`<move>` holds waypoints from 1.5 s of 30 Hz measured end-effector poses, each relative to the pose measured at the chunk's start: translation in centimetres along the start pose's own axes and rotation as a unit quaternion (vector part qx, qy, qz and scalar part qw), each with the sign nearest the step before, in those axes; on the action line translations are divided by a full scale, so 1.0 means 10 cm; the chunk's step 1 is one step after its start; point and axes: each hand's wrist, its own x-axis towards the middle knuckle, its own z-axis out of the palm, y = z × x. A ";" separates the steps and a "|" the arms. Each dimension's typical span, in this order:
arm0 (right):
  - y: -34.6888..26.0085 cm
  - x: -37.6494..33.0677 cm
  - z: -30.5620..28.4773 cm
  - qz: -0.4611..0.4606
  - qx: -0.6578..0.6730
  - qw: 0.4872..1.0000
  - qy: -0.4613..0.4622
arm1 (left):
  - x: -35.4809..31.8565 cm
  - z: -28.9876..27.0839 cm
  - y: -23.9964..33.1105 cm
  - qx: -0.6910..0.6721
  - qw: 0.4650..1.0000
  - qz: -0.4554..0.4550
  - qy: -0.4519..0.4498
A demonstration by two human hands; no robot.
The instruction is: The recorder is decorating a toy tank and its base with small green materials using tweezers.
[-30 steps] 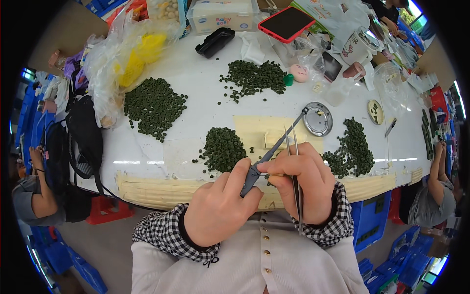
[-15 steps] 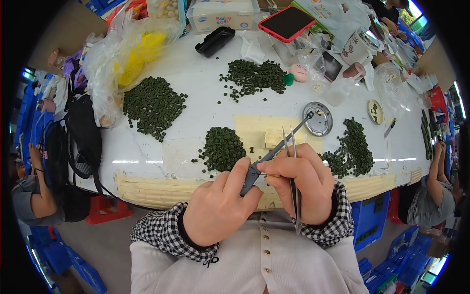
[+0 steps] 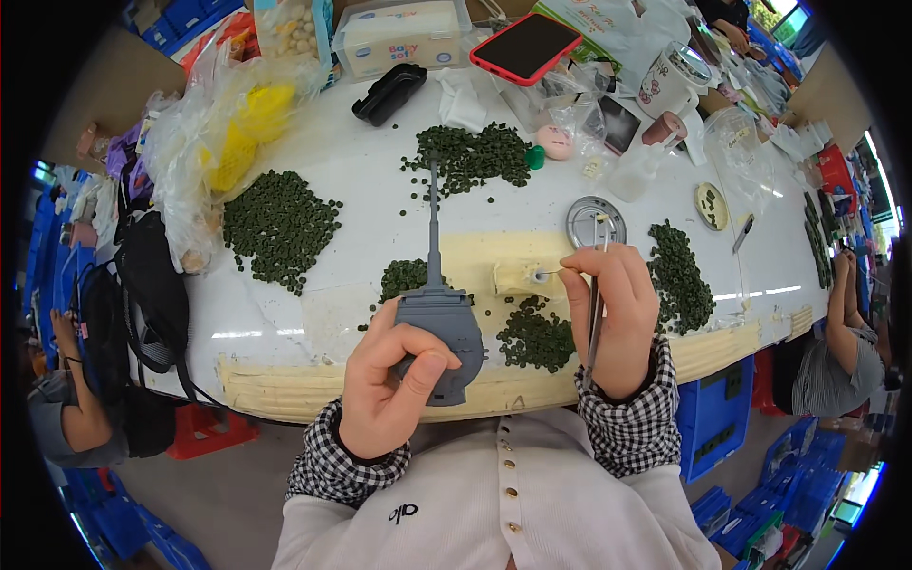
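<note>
My left hand is closed on a grey model tank turret, fingers along its left side. The turret's long barrel points away from me, over the table. To the right, my right hand pinches a thin stick between thumb and forefinger. A pair of metal tweezers is also held in that hand, lying across the palm. The stick's tip meets a small pot set in a cream taped block; whether it is inside the pot I cannot tell.
Heaps of small dark green round parts lie across the white table. Beyond the block sits a round metal tin lid. A red-edged phone, a black case and plastic bags stand farther back. Co-workers sit at both sides.
My hands have parted. The turret has turned so its barrel points straight away instead of far right. My right hand has moved right and away, bringing the stick to the taped block.
</note>
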 end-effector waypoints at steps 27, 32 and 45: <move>-0.40 0.05 -0.14 -0.096 0.277 0.946 -0.138 | -0.04 0.19 -0.06 -0.383 0.912 -0.146 -0.035; -0.42 0.07 -0.13 -0.095 0.275 0.947 -0.138 | -0.05 0.19 -0.06 -0.387 0.908 -0.153 -0.042; -0.38 0.07 -0.10 -0.087 0.297 0.940 -0.143 | -0.02 0.20 -0.07 -0.421 0.891 -0.160 -0.059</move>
